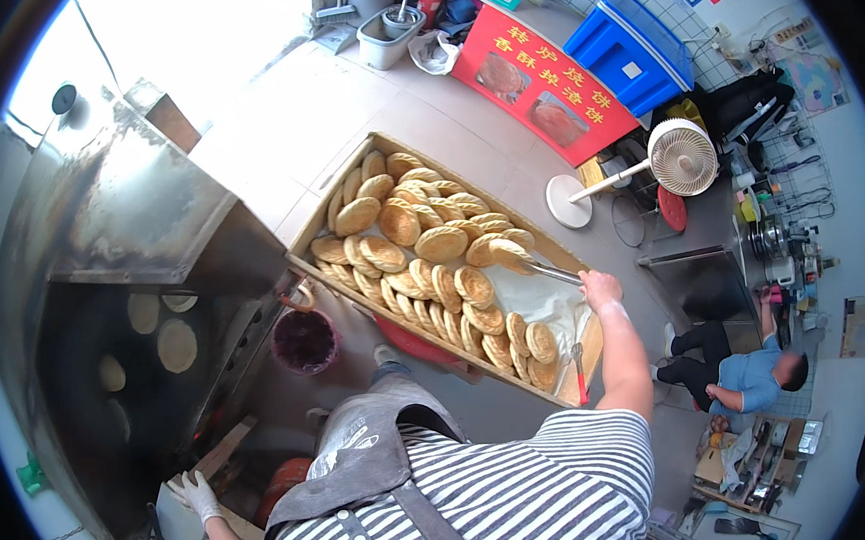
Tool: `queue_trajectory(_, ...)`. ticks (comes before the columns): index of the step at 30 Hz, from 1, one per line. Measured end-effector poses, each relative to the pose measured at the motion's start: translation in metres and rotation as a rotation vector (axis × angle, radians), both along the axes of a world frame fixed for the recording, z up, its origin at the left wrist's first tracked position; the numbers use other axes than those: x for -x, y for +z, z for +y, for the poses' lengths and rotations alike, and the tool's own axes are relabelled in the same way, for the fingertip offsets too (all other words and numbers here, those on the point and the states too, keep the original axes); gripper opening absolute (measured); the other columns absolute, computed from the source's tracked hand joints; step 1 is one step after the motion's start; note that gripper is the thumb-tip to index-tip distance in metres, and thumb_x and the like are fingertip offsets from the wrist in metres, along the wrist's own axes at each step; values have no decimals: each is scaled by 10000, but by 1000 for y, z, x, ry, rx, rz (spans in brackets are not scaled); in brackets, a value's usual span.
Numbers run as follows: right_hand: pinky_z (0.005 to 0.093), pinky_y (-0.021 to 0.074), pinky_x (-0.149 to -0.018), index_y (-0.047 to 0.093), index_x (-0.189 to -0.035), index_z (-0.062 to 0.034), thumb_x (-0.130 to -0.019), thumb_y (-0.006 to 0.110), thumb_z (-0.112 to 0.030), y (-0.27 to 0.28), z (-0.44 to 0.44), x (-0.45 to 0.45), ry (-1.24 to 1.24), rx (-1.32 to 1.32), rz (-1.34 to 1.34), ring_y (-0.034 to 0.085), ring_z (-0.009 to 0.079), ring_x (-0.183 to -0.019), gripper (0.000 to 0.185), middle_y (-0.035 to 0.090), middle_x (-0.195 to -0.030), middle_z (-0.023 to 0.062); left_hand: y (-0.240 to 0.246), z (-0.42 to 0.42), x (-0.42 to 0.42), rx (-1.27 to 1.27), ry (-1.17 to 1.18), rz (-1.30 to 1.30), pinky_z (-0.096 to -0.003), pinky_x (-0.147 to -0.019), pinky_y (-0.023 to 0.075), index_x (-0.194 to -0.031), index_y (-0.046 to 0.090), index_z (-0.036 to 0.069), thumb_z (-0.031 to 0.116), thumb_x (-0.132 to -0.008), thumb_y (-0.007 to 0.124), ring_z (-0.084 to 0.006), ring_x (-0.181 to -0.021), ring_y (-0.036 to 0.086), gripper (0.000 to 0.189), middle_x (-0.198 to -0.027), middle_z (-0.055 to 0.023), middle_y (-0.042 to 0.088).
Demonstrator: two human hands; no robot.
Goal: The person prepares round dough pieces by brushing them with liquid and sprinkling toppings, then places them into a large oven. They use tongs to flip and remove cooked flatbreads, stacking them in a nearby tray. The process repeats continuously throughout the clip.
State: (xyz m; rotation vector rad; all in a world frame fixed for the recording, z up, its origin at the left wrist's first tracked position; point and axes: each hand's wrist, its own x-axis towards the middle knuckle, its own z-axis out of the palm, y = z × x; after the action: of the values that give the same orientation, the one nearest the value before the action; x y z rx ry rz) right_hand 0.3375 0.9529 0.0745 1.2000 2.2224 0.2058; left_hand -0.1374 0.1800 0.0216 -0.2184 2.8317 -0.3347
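Observation:
My right hand [601,290] is closed around the handle of metal tongs [556,273]. The tongs' far end touches a round flatbread [511,254] in a wooden tray [592,356]. Many baked flatbreads lean in rows across the tray, over a white cloth [532,296]. A red-handled tool [580,374] lies at the tray's right end. My left hand [198,496], in a pale glove, rests at the edge of a light box or board [181,523] beside the oven; whether it grips the edge I cannot tell. Inside the dark oven [95,367] are several pale flatbreads [177,345].
A bucket with a dark liner [305,342] stands between oven and tray. Beyond the tray are a white fan [681,158], a red counter [543,82] and a blue plastic bin [628,54]. At the right, another person [748,379] reaches towards a cluttered worktop.

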Motion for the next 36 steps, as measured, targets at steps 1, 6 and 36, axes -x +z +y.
queue_trajectory(1,393,504,-768,629,-1053,-152,-836,566,-260,-4,19,-4,20,5,-28,626,256,-920,250,655,-951,73,3,18,-2,14,-37,6,-514,-1049,231,-1252,531,184,438,-848,529,-403,-1322,199,478,-1472,-143,210)
queue_trajectory(6,365,503,-728,700,-898,-159,-840,536,-203,-55,69,23,117,-23,-305,640,199,-932,180,680,-950,14,25,88,2,30,-206,80,-522,-1016,287,-1250,529,179,408,-854,530,-382,-1329,213,458,-1467,-141,222)
queue_trajectory(36,240,451,-533,562,-1206,-93,-880,572,-234,-137,-455,401,-406,1418,795,544,81,-598,355,607,-780,7,-10,-105,-77,-418,81,444,-515,-1088,156,-1356,378,116,251,-796,631,-449,-1334,115,629,-1455,-225,159)
